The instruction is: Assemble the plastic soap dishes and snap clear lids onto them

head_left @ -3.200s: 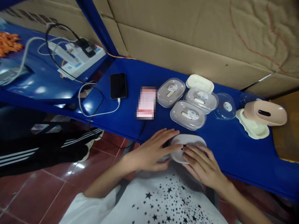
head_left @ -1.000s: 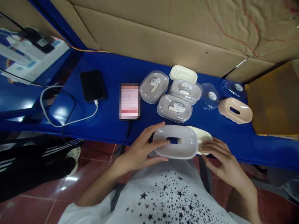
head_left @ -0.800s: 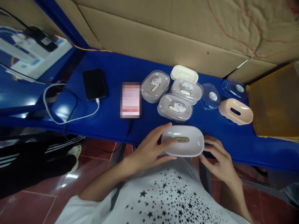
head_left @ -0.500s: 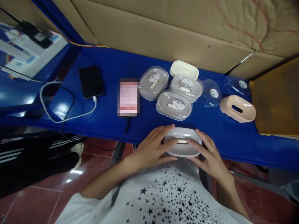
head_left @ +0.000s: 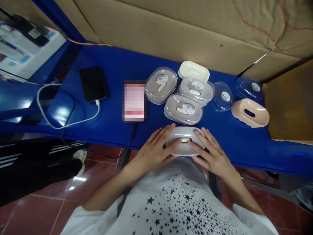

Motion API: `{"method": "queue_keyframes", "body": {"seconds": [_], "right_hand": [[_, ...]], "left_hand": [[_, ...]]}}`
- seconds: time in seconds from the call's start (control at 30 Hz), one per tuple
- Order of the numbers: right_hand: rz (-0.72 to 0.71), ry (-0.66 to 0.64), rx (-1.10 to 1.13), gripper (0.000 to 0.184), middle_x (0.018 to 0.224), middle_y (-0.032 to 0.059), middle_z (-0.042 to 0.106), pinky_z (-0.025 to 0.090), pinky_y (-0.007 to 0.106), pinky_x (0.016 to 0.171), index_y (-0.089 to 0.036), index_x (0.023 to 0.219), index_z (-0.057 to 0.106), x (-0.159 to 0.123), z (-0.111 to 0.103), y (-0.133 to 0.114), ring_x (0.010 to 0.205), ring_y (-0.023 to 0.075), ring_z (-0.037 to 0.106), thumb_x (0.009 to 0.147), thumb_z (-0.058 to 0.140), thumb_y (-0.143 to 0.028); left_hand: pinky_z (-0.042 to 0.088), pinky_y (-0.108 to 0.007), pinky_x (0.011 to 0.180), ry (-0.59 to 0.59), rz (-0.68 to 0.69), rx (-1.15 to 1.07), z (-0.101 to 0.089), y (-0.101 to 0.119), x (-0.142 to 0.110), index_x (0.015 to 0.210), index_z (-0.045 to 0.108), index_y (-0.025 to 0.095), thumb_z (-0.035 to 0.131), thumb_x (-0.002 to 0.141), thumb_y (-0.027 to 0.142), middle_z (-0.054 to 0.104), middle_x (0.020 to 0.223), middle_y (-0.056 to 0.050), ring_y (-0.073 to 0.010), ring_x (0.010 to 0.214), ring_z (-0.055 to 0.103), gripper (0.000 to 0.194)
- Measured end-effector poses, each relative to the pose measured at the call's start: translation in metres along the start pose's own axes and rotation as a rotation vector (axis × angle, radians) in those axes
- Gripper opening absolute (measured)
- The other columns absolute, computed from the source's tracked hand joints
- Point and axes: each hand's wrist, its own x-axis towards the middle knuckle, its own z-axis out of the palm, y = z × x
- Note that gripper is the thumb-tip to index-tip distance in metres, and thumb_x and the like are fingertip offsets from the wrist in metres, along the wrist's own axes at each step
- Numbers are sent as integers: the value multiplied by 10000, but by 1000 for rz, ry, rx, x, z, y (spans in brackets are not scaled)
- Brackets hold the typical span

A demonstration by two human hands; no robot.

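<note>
A grey oval soap dish (head_left: 184,150) with a cream piece in its centre slot lies at the near edge of the blue table. My left hand (head_left: 156,147) grips its left end, index finger at the slot. From the other side my right hand (head_left: 215,150) grips the right end, fingers on the rim and in the hollow. Just beyond are three grey soap dishes under clear lids: one at the left (head_left: 156,93), one in front (head_left: 179,116) and one behind (head_left: 197,94). Their lids carry round labels.
A cream tray (head_left: 193,69) stands at the back. Two clear lids (head_left: 221,104) (head_left: 249,86) and a peach soap dish (head_left: 259,119) lie at right, beside a brown box (head_left: 288,111). On the left are a pixelated phone (head_left: 134,101), black power bank (head_left: 93,84), cables and a power strip (head_left: 46,52).
Both hands and the grey soap dish have moved a little away from my body and slightly left, nearer the lidded dishes. The grip looks much the same.
</note>
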Motion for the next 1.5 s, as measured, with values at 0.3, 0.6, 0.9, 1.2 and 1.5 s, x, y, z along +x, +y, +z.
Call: {"method": "queue_keyframes", "body": {"seconds": [0.3,0.6,0.9,1.2,1.5], "right_hand": [[126,242,-188,542,1591,125,630,518,546,1211,-307,1611,551,28,-50,72,1456,319,624,1083,659,-362],[577,-13,-387,828,1704,309,438,322,682,1272,-120,1666,447,71,-41,139,1554,474,481,1051,635,-642],[31,466,-119,755,1613,182,551,462,647,1219,-263,1636,500,38,-72,85,1497,436,553,1016,615,-677],[-264,-68,73,723,1613,90,617,554,549,1157,-341,1635,504,33,-23,36,1532,358,541,975,786,-428],[-331,-87,158,818,1704,75,520,495,588,1261,-308,1705,406,39,-11,43,1659,360,353,966,756,-334]], "left_hand": [[453,-635,1265,-11,-11,-74,-6,-5,3,1564,549,236,694,1086,434,314,1794,-224,-414,1590,465,538],[425,-633,1284,-43,-39,-201,-16,-9,3,1636,478,261,716,1063,486,363,1780,-193,-383,1573,482,660],[456,-661,1258,-8,-191,-440,-13,-12,1,1744,196,356,810,1001,498,469,1725,-165,-382,1553,517,974],[472,-616,1270,-31,-302,-515,-14,-15,0,1743,245,388,880,914,572,504,1710,-106,-375,1558,505,1060],[430,-570,1296,-48,-179,-467,-14,-16,1,1762,212,335,766,1031,515,442,1747,-140,-353,1598,458,935]]}}
